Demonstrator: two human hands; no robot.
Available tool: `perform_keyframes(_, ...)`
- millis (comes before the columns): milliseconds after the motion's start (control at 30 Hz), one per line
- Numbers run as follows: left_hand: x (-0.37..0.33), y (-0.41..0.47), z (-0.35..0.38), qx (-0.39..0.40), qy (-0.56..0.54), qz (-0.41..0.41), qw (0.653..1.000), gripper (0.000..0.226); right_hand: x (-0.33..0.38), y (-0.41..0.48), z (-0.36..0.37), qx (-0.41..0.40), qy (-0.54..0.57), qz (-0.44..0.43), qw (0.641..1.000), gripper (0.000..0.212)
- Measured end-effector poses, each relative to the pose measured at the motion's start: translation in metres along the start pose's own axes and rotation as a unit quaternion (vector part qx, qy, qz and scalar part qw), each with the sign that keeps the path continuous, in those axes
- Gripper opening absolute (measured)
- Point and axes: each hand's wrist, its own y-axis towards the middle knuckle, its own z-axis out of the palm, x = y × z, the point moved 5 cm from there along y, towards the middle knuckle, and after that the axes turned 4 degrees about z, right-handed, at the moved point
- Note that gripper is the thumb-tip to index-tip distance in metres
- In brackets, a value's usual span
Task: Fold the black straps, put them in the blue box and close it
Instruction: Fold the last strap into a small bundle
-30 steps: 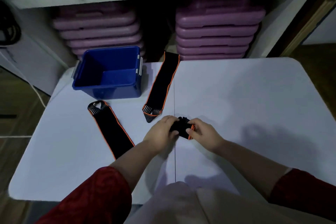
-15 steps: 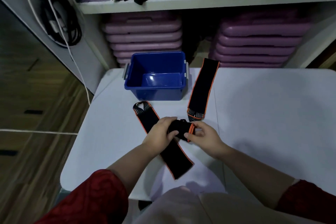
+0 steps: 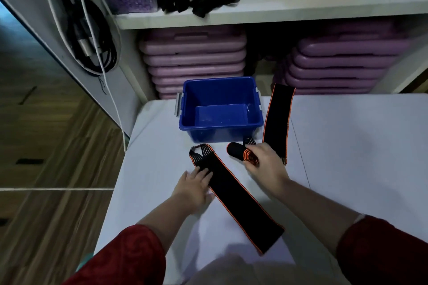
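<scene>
The blue box point(image 3: 221, 127) stands open and empty at the far left of the white table point(image 3: 347, 157), with no lid in sight. My right hand point(image 3: 266, 164) holds a rolled black strap point(image 3: 238, 151) with orange edging just in front of the box. A second black strap point(image 3: 234, 194) lies flat and diagonal on the table. My left hand point(image 3: 194, 187) rests open with its fingers on that strap's left edge, near its looped end. A third strap point(image 3: 278, 118) lies flat to the right of the box, its near end behind my right hand.
Behind the table, a white shelf unit point(image 3: 278, 7) holds stacks of purple boards point(image 3: 194, 60), black gear and yellow-green items. Black and white cables point(image 3: 92, 37) hang on the left wall. Wooden floor lies left of the table's edge.
My left hand let go of the rolled strap and dropped onto the flat strap. The right hand carried the roll toward the box. The view has shifted so the box sits nearer the middle.
</scene>
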Motion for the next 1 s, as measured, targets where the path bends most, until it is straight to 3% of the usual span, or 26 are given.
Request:
perform_keyframes(133, 0.009, 0.0, 0.0, -0.025, 0.03, 0.004, 0.999, 0.068, -0.001, 0.019, 0.027, -0.007, -0.132, -0.03, 0.991, 0.043)
perform_keyframes(300, 0.019, -0.01, 0.002, -0.043, -0.009, -0.039, 0.998, 0.065, 0.01, 0.013, 0.067, 0.029, -0.234, -0.087, 0.968, 0.045)
perform_keyframes(533, 0.019, -0.035, 0.018, -0.049, -0.044, -0.048, 0.997, 0.072, 0.013, 0.014, 0.077, 0.101, -0.163, -0.102, 0.976, 0.051)
perform_keyframes(800, -0.046, -0.036, 0.025, 0.001, -0.019, 0.035, 0.999, 0.074, -0.012, -0.031, 0.032, 0.113, -0.075, -0.088, 0.987, 0.041)
perform_keyframes(1000, -0.114, -0.019, 0.022, 0.014, -0.061, 0.077, 0.995, 0.076, -0.081, -0.092, -0.003, 0.205, -0.17, -0.029, 0.963, 0.038)
